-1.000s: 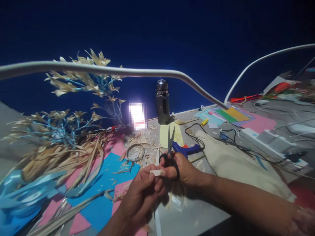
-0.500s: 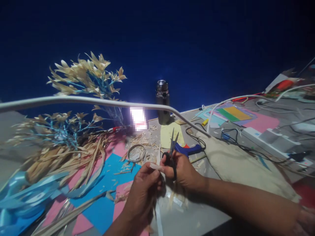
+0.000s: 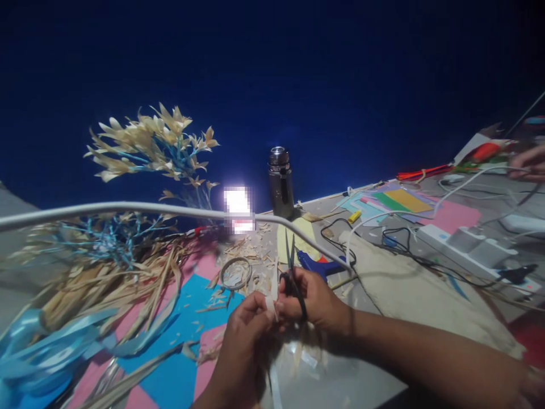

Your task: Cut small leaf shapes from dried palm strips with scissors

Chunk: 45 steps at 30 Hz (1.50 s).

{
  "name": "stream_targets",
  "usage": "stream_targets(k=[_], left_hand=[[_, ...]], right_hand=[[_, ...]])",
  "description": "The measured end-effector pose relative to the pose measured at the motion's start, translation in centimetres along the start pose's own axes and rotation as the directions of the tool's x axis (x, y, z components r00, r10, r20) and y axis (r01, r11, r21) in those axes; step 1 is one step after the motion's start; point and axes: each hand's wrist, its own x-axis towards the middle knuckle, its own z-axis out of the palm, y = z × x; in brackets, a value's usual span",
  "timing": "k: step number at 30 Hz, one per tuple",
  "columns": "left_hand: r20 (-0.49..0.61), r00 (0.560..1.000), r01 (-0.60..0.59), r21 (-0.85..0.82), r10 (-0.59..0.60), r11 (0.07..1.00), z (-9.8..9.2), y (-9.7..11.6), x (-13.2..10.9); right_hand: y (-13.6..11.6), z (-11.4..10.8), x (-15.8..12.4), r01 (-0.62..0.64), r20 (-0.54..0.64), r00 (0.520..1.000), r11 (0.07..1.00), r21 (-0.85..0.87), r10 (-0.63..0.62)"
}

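Observation:
Between the pinched fingertips of my left hand (image 3: 250, 321) is a small pale strip (image 3: 270, 305), perhaps dried leaf or husk. My right hand (image 3: 317, 298) has its fingers through the handles of dark-handled scissors (image 3: 291, 253), whose blades point up and away, slightly apart. The right thumb and fingertips also meet the strip's right side. Just beyond the right hand lies a blue glue gun (image 3: 317, 262) near a yellow sheet (image 3: 309, 232). A ring of tape (image 3: 235, 274) rests among shavings to the left of the hands.
A white cable (image 3: 128, 209) crosses in front of the view. Dried-leaf branches (image 3: 157, 142) and blue ribbon (image 3: 34, 346) are at left. A dark flask (image 3: 281, 182) stands behind. On the right are a cushion (image 3: 404, 284), a power strip (image 3: 472, 250) and another person's hand (image 3: 532, 162).
The pale strip has turned from lying flat to more upright between my fingertips. The scissors have tilted slightly, still in my right hand. Another person's hand has appeared at the right edge.

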Motion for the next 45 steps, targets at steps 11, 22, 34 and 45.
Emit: stream_targets(k=[11,22,34,45], left_hand=[[0.022,0.999,-0.035,0.107,0.033,0.994,0.3,-0.4,0.0],[0.275,0.961,-0.005,0.017,0.0,1.0,-0.8,-0.1,0.5],[0.173,0.985,-0.022,0.084,0.007,0.996,-0.5,-0.1,0.5],[0.158,0.987,-0.011,-0.012,0.013,1.0,0.1,0.7,0.3]], right_hand=[[-0.7,0.4,-0.3,0.003,0.004,1.0,0.995,-0.104,-0.002],[-1.6,-0.3,0.3,-0.163,0.115,0.983,0.972,0.169,0.145],[-1.7,-0.2,0.1,-0.034,0.074,0.996,0.994,-0.106,0.042],[-1.9,-0.8,0.9,0.019,-0.025,1.0,1.0,-0.004,-0.019]])
